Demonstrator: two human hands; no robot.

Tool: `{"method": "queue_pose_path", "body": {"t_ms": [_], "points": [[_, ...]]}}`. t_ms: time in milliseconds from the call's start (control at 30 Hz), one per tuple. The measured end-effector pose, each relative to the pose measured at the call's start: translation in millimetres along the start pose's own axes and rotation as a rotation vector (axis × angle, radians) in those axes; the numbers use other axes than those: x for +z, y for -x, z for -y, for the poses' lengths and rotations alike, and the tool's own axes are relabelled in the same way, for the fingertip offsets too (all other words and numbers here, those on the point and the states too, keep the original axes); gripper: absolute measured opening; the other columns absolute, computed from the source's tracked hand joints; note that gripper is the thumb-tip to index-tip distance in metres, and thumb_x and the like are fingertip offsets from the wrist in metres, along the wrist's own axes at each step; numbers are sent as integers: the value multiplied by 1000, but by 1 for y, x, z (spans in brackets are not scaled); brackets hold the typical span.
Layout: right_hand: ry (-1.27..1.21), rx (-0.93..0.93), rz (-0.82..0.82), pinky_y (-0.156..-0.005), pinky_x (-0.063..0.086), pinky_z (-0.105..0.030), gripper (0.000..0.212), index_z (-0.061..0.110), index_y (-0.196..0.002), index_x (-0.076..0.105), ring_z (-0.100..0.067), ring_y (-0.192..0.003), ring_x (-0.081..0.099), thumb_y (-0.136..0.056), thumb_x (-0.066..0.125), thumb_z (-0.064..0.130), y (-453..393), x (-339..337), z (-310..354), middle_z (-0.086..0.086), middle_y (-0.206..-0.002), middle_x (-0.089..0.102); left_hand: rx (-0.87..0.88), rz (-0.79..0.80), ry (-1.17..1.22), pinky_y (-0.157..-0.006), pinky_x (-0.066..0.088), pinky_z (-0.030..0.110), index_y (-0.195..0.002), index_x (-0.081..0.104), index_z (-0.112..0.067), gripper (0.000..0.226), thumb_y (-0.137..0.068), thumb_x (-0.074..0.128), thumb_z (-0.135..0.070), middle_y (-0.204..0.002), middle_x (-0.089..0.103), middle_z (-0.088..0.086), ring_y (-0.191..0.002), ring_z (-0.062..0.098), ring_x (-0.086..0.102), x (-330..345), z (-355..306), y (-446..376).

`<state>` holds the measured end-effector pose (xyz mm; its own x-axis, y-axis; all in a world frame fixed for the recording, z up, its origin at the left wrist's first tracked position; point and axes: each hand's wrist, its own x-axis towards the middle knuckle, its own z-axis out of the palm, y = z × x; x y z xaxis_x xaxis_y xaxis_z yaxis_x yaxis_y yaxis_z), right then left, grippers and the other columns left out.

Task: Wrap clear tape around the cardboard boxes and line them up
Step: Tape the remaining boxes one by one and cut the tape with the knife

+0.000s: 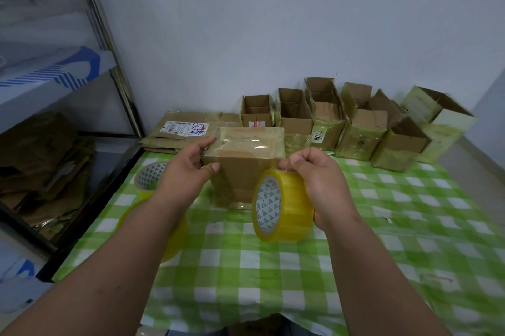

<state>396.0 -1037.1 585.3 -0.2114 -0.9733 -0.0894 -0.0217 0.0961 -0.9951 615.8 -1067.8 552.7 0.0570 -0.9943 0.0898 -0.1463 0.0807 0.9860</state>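
A cardboard box (240, 169) stands upright in the middle of the table, shiny tape across its top part. My left hand (188, 169) grips its upper left corner, fingers behind and thumb on the front. My right hand (317, 174) holds a yellowish tape roll (281, 205) at the box's right edge, fingers curled over the roll. A row of taped open boxes (328, 122) lines the back of the table along the wall.
Two more tape rolls (149, 175) lie at the left, partly under my left forearm. Flattened cardboard (180, 129) lies at the back left. The green checked tablecloth (382, 226) covers the table. A metal shelf (114, 67) with crumpled cardboard stands on the left.
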Motion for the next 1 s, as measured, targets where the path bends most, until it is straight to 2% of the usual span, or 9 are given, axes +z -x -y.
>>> {"method": "queue_pose_path", "body": {"t_ms": [167,233,300,367,433,533,667,800,1000], "points": [[-38,11,44,-90,56,-52,18,14,-81,62,-24,-93,73,-98,57,12,5,-10,6,12,-76,75,-18,103,2,-103,44,21,-130,59,-31,53,-92,59,6,-134,62,-13,-120,-1,58,-11,-7,2],[-42,43,108,-86,55,-51,21,15,-77,62,-31,-92,72,-97,59,8,3,-11,9,6,-71,73,-26,111,-24,-106,42,25,-131,59,-30,52,-93,57,6,-133,62,-12,-119,-1,58,-12,-9,2],[1,62,168,-80,54,-46,21,13,-74,63,-29,-90,70,-94,61,6,-1,-10,10,2,-86,73,-40,108,-65,-108,41,26,-129,58,-39,54,-96,55,3,-132,62,-12,-119,1,57,-13,-10,0],[58,68,223,-80,53,-42,14,6,-79,64,-15,-94,68,-93,62,5,-2,-7,8,1,-103,71,-64,84,-121,-106,37,24,-133,54,-47,56,-99,51,-2,-136,58,-12,-125,5,53,-12,-13,0],[88,55,254,-85,53,-40,9,-3,-90,65,1,-98,57,-93,63,5,-1,-3,4,9,-93,71,-86,40,-174,-109,29,26,-143,42,-47,56,-102,47,-9,-148,46,-10,-136,11,41,-8,-15,1],[107,16,266,-91,49,-35,9,-3,-90,65,8,-89,61,-94,61,5,5,2,0,16,-77,70,-163,1,-160,-118,19,39,-155,17,-44,62,-103,42,-22,-161,23,-10,-148,19,23,0,-18,0],[88,-4,255,-89,51,-33,15,10,-82,61,-9,-87,71,-97,59,8,15,4,-1,15,-72,73,-242,-50,-135,-119,18,55,-154,-6,-44,93,-89,60,-57,-166,5,-3,-151,28,13,10,-21,-3],[40,-30,226,-80,55,-39,19,13,-79,61,-21,-87,70,-98,58,9,24,1,1,11,-76,74,-232,-75,-99,-118,26,50,-155,-5,-39,125,-69,86,-43,-165,12,2,-147,26,24,19,-22,-4],[-107,-17,198,-86,57,-48,21,12,-78,62,-21,-85,72,-97,57,5,16,-12,10,1,-91,75,-219,0,-12,-110,38,42,-148,12,-38,101,-78,83,-22,-145,41,11,-125,26,49,21,-28,-3]]}}
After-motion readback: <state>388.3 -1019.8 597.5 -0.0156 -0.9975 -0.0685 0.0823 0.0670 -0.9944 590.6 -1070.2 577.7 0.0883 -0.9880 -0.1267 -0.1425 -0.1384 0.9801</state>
